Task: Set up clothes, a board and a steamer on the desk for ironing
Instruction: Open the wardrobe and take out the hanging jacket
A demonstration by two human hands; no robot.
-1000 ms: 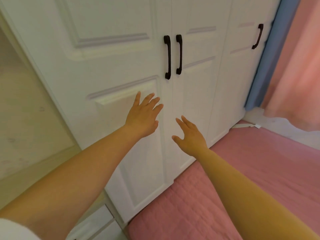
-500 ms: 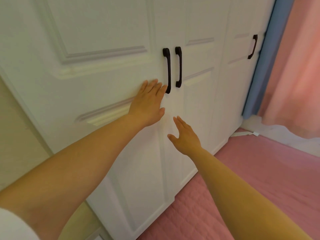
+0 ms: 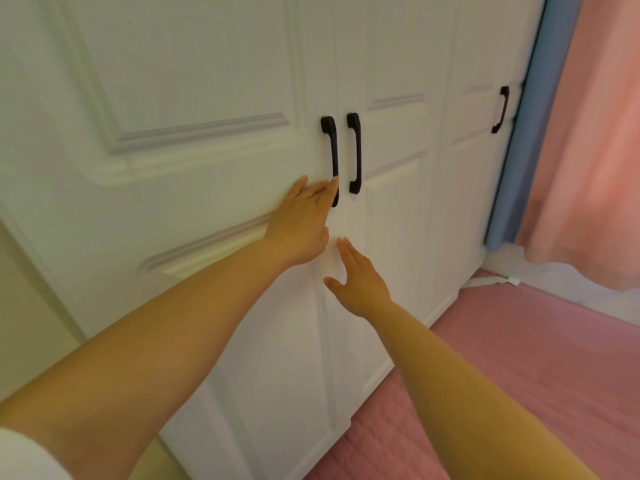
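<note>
Where the view begins at the bottom left corner, a white sleeve (image 3: 20,455) covers the upper part of the left arm. Both bare forearms extend forward toward a white wardrobe (image 3: 207,81). 2 hands are raised, both open and empty. Right hand (image 3: 358,277) is spread, fingers together and thumb out, in front of the seam between the 2 centre doors, below the handles; contact with the door cannot be determined. Left hand (image 3: 301,223) is higher, fingers extended, with fingertips (image 3: 333,184) overlapping the lower end of the left black handle (image 3: 330,157); no grasp around it is visible. Right black handle (image 3: 355,152) stands just beside it, untouched. All doors are closed. Pink quilted bedding (image 3: 519,358) lies to the right, against the wardrobe base. Farther right are a third handle (image 3: 500,109), a blue curtain (image 3: 519,133) and a pink curtain (image 3: 595,133). Clothes, board and steamer are nowhere in view.
</note>
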